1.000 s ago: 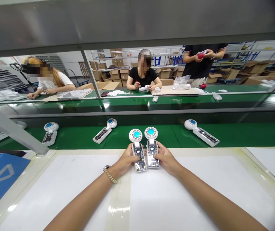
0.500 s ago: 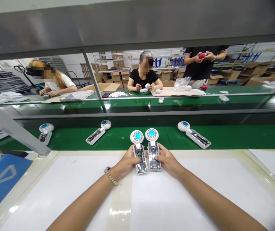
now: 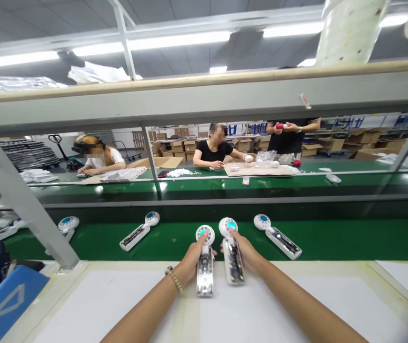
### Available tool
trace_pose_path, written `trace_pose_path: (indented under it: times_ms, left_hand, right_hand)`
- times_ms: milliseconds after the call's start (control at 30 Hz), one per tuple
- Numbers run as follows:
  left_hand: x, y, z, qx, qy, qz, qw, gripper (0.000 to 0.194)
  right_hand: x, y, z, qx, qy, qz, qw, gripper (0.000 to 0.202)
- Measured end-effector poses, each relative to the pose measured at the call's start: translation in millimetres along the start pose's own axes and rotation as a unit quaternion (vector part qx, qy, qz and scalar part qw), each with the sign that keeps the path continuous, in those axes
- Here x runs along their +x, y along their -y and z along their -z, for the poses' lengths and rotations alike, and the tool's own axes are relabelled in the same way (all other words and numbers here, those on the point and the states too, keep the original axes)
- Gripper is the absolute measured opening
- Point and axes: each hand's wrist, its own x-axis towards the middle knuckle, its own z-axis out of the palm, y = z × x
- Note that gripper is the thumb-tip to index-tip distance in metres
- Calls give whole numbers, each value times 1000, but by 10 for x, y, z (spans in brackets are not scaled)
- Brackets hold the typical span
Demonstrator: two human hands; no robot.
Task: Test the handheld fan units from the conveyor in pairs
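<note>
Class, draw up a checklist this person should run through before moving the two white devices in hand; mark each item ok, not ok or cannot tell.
1. Left hand holds the left device: ok, fingers wrap it.
2. Right hand holds the right device: ok, likewise gripped.
3. Held devices apart: ok, a gap shows between their handles.
4. Round heads in full view: not ok, a thumb overlaps both the left head and the right head.
5. Nearest loose devices away from the hands: ok, the left loose one and right loose one lie apart on the green surface.
6. Handle fronts fully fastened: cannot tell, glare and blur hide the seams.
</note>
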Motion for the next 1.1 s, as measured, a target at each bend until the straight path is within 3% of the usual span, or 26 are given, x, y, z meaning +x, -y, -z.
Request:
trace_pose_path:
  times_ms: [67, 133, 300, 367, 433, 500, 600, 700, 800, 933, 1100]
  left_hand:
    - [162, -147, 97, 45, -48, -56, 996, 37]
    - [269, -300, 252, 73, -97, -91, 988, 29]
    - [214, -533, 630, 136, -216, -190, 948, 25]
    - [116, -525, 639, 162, -231, -240, 929, 25]
    - [17, -451, 536, 190, -209, -285, 916, 23]
    - [-66, -324, 349, 215, -160, -320, 909, 20]
    - [-138, -86, 21, 250, -43, -341, 905, 29]
    - [-148, 122, -238, 230, 74, -278, 930, 58]
    - [-147, 232, -360, 189, 160, -218, 944, 82]
    - [-208, 244, -363, 216, 183, -241, 928, 105]
    - [-296, 206, -345, 220, 207, -258, 918, 116]
  right_hand:
    - [205, 114, 62, -62, -37, 44, 996, 30]
    - [350, 244, 255, -110, -85, 63, 988, 24]
    - [342, 476, 1094, -222, -193, 34, 955, 25]
    - [234, 470, 1353, -244, -198, -7, 949, 29]
    - [127, 413, 1464, -248, -179, -53, 951, 30]
    - [52, 335, 1420, -235, -147, -91, 957, 28]
    - [-13, 219, 1112, -181, -99, -115, 972, 27]
    - [-97, 80, 636, -86, -38, -96, 991, 27]
    - [-230, -101, 194, 1, 1, -56, 998, 28]
    - [-382, -278, -60, 113, 22, -16, 993, 38]
    - [-443, -258, -2, 164, 58, -10, 985, 29]
